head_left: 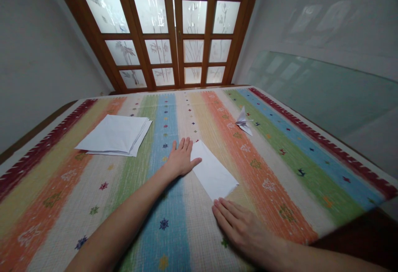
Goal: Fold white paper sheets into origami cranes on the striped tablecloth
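Note:
A folded white sheet of paper [213, 172], an oblong, lies slantwise on the striped tablecloth in front of me. My left hand [181, 158] rests flat at its far left corner, fingers stretched out and thumb spread over the paper's edge. At the near corner, the fingertips of my right hand [234, 222] touch the paper; these fingers are stretched out and lie side by side. Neither hand grips anything. Part of the sheet's left edge is hidden under my left hand.
A stack of white paper sheets [115, 134] lies on the left of the tablecloth [168, 222]. Further back on the right stands a folded paper crane [244, 121]. Beyond the table are wood-framed glass doors [177, 35], with a greenish glass panel [311, 85] along the right wall.

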Tool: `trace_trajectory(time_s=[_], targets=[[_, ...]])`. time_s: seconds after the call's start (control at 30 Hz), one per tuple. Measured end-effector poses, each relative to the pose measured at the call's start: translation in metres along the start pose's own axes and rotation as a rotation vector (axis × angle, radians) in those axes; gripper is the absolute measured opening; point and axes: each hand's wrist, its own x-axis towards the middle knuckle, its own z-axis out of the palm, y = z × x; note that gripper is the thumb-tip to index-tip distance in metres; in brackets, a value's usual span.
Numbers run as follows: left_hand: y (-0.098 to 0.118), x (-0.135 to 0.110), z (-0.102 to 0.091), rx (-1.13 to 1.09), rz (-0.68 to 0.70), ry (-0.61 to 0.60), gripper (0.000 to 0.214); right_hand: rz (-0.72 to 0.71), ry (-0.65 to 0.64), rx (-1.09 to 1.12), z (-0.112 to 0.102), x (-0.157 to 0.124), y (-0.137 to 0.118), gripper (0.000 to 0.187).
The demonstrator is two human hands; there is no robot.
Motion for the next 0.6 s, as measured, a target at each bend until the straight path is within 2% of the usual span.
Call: trace_trajectory(time_s=[0.2,0.4,0.5,0.6], targets=[[-0.012,0.006,-0.002,0.064,-0.112,0.043,0.067,-0.030,-0.071,-0.051,0.001,0.020,0.001,0.029],[-0.034,0.004,-0.008,0.151,-0.236,0.236,0.056,-0.041,-0.044,-0.080,0.000,0.028,0.000,0.025],[-0.045,-0.001,-0.011,0.153,-0.279,0.367,0.053,-0.080,-0.020,-0.061,0.001,0.033,0.013,0.024],[-0.053,-0.009,-0.017,0.106,-0.323,0.483,0.052,-0.226,0.023,0.009,0.007,0.042,0.039,0.024]])
